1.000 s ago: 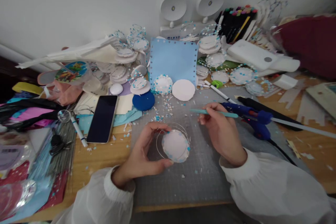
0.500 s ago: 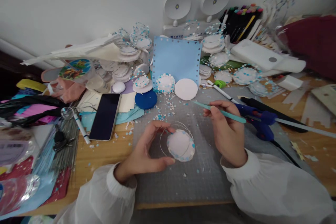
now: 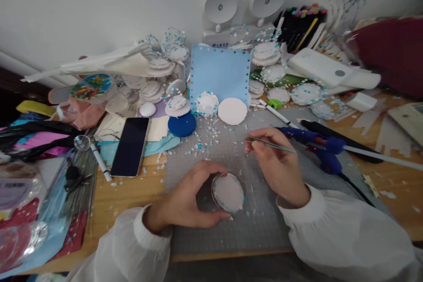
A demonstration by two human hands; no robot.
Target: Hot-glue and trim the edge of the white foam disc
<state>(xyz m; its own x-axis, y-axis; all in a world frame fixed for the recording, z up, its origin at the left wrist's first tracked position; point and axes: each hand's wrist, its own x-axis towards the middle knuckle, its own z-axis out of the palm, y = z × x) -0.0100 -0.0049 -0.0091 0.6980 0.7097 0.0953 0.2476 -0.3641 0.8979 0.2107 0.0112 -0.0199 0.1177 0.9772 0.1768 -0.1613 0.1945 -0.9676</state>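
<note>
Head view: the left hand (image 3: 194, 194), shifted toward the cutting mat's (image 3: 211, 240) near edge, grips the white disc (image 3: 228, 192), now tilted; the right hand (image 3: 277, 165) pinches turned tweezers (image 3: 275, 144) apart, seemingly not working it yet.

A round white disc (image 3: 228, 192), blue-flecked at its edge and wire-ringed, faces up in the left fingers (image 3: 211, 169); between one and two o'clock from it, slim teal tweezers (image 3: 277, 146) slant in the right fingers (image 3: 264, 133).
</note>
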